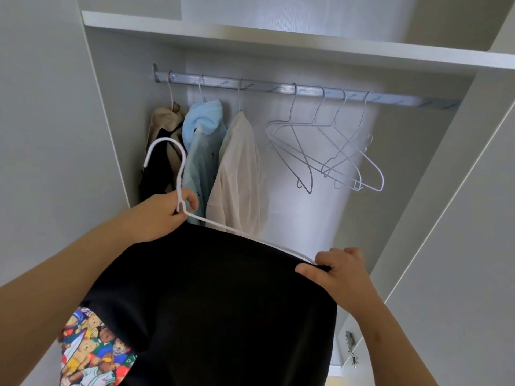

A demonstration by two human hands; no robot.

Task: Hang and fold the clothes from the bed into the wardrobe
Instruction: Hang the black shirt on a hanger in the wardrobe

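A black garment with a teddy-bear print patch at its lower left hangs over a white wire hanger, held up in front of the open wardrobe. My left hand grips the hanger at the base of its hook. My right hand pinches the black cloth at the hanger's right shoulder. The hook points up and left, below the metal rail.
On the rail hang a beige and black garment, a light blue one and a cream one at the left, with several bare wire hangers to the right. A white shelf sits above. An open door with a hinge stands at the right.
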